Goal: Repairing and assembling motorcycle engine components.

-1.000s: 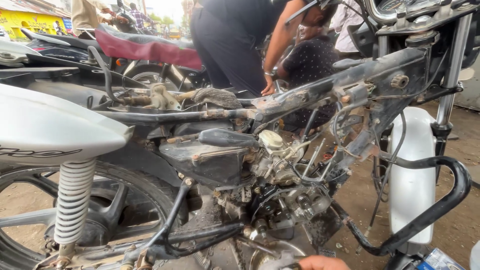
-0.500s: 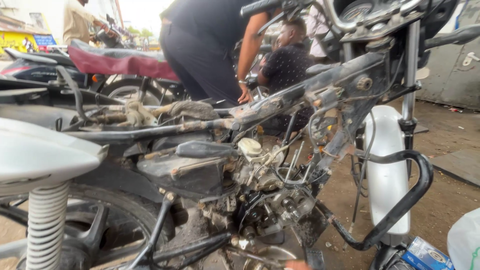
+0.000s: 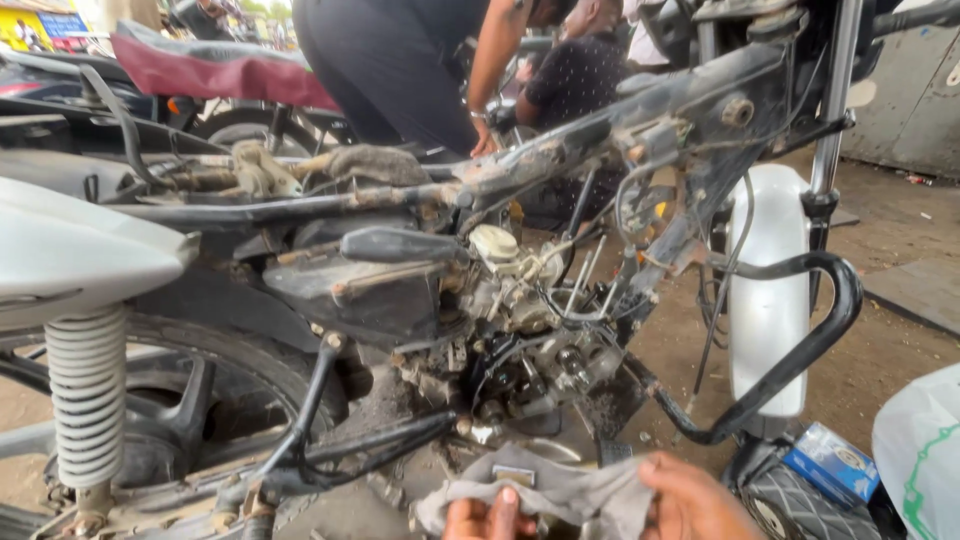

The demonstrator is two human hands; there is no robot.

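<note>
A stripped motorcycle [image 3: 480,250] fills the view, seen from its side: the fuel tank and seat are off, so the bare, dirty frame tube [image 3: 640,120] runs exposed from the steering head down toward the rear. Below it the engine [image 3: 520,350] sits greasy and partly taken apart, with loose cables and hoses hanging around it and a pale round cap on top. A black crash guard [image 3: 800,340] curves in front of the white front mudguard [image 3: 765,300]. At the left are the rear wheel [image 3: 190,400], a white side panel [image 3: 70,250] and a coiled white shock spring [image 3: 88,395]. Behind the bike a person in dark clothes [image 3: 400,70] bends over it, one hand on the frame. At the bottom edge, just below the engine, the wearer's two hands hold a crumpled grey rag [image 3: 560,490]: the left hand [image 3: 485,518] pinches it with fingers closed on the cloth, and the right hand [image 3: 695,500] clasps its other end. A small blue box [image 3: 830,462] lies on the dirt ground at the right. Judging by this, the teardown is well along, and the wiping looks barely started, since the engine is thick with grime.
</note>
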